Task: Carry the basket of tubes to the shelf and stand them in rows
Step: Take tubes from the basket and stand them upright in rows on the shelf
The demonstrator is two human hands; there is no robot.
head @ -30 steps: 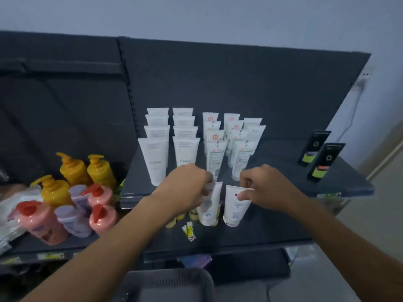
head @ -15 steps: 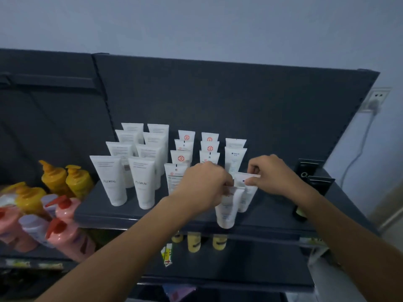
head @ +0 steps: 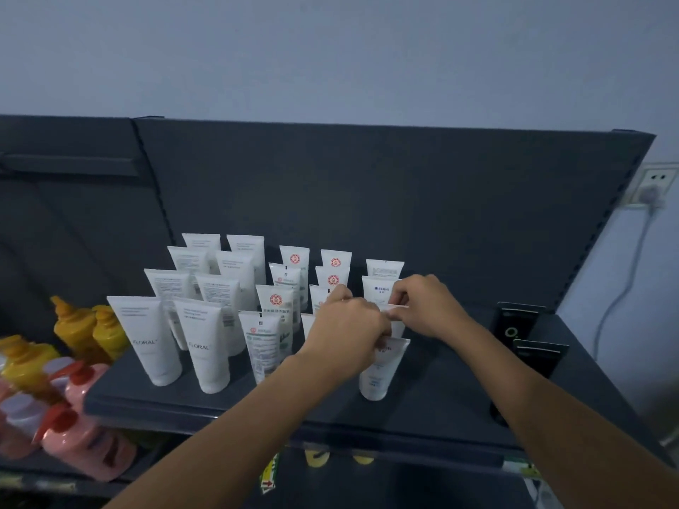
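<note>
Far left: yellow pump bottles (head: 75, 326) and pink bottles (head: 86, 431) are seen on a lower shelf, below and beside the dark shelf (head: 235, 402).
Shelf edge: the front lip is seen below both forearms; bare surface is left between the front row and that lip.
Left rows: tall white tubes (head: 147, 336) marked FLORAL are stood cap-down in two files, four deep.
Middle rows: shorter tubes with red emblems (head: 275, 301) are stood in files just beside them.
Left hand (head: 345, 336): the grip is closed on the crimped top of a front white tube (head: 380, 372), which is stood upright near the shelf front, below the knuckles.
Right hand (head: 426, 306): the fingertips are pinched together on the top edge of a second tube (head: 398, 326) just behind the front one.
Open room: bare shelf is seen to the right of the hands.
Far right: two black tubes (head: 514, 325) are stood near the shelf's right end, well apart from the white rows.
Wall: a socket (head: 656, 183) with a cable is seen beyond the back panel.
</note>
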